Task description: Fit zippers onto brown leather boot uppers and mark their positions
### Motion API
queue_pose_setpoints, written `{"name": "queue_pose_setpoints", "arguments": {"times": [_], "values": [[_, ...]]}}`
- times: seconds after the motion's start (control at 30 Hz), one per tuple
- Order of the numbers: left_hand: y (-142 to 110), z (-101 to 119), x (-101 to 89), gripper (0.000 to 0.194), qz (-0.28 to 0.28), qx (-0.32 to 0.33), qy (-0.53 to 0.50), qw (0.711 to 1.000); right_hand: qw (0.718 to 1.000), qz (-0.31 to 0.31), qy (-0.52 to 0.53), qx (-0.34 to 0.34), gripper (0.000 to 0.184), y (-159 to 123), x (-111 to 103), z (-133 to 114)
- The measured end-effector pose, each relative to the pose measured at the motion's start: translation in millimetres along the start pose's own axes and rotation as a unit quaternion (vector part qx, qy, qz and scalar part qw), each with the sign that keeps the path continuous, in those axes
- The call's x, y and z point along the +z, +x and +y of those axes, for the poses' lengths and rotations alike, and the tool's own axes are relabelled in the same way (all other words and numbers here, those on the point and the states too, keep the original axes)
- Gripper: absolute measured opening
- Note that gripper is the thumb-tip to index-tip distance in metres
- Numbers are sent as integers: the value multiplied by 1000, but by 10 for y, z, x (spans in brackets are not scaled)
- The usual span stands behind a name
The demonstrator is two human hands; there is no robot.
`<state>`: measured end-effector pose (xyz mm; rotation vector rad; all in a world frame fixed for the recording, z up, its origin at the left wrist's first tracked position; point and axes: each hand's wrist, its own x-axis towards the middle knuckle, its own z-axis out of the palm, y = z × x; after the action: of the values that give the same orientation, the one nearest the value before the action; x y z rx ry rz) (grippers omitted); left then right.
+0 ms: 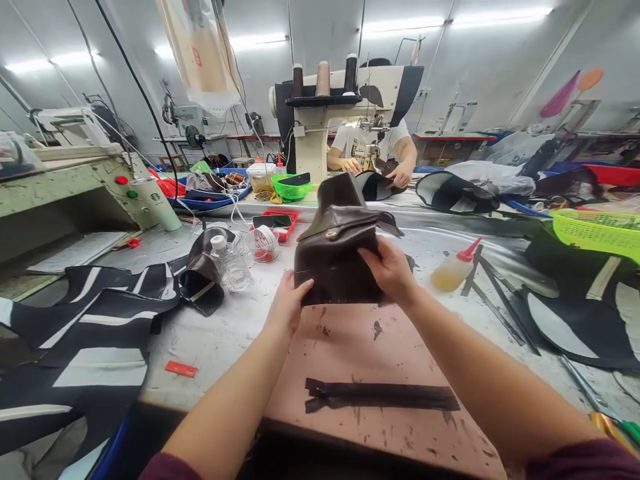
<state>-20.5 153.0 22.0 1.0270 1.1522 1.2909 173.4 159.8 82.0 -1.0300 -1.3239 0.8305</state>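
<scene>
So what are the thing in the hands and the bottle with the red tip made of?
The brown piece looks like smooth leather or imitation leather: it shines softly along its folds. The bottle seems to be translucent plastic, since yellowish contents show through.

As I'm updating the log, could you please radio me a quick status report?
Left hand and right hand both gripping leather. Zipper lying on pink board, apart from leather. Bottle off to right, not in the way.
</scene>
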Motion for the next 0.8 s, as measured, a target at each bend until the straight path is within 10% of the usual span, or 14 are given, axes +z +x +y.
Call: {"name": "queue_pose_setpoints", "arguments": {"times": [0.23,0.53,0.67,0.8], "values": [[-127,-217,-6,39,-67,11,85,994,980,34,54,188,25,-566,-305,483],[-150,-330,89,29,-50,59,122,990,963,0,33,267,16,-317,-604,461],[-159,-258,271,31,-45,86,101,990,973,85,-11,216,17,-454,-686,298],[-225,-62,551,28,-34,121,52,991,966,219,-135,7,21,-1031,-479,86]]}}
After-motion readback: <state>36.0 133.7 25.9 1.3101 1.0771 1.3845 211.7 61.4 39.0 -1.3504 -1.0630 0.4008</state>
